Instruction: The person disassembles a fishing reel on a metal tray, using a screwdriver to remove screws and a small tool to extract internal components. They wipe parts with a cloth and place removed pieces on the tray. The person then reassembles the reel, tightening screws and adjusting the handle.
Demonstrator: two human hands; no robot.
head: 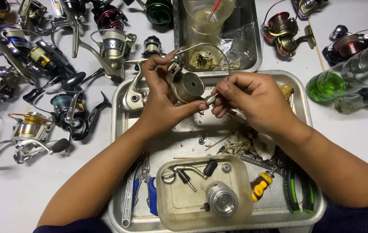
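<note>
Silver reel body (184, 84) gripped in left hand (160, 99); small metal part (210, 99) pinched by right hand (253, 101) fingertips, just right of reel.

My left hand (160, 101) and right hand (253, 101) are bare, no gloves or rings. Forearms are uncovered; dark navy sleeves show at the frame's bottom corners.

A silver reel (179, 84) was held above a metal tray (298, 92), its round rotor face turned toward the camera and its wire bail arched overhead. A small metal part (210, 99), possibly a knob, was pinched beside it.
</note>
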